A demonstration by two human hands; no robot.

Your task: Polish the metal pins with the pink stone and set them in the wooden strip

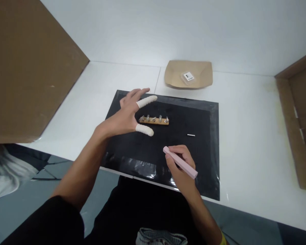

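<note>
From the head camera, one black mat (193, 163) lies on the white table (244, 136). On it sits one small wooden strip (154, 120) carrying about five metal pegs, and one short white pin (191, 135) lies apart to its right. The left hand (129, 114) hovers spread and released just beside the strip, with two white finger cots (146, 129) on thumb and forefinger. The right hand (180, 165) grips one pink stick (180, 162). One brown paper tray (174, 73) holds one small packet (188, 77).
</note>
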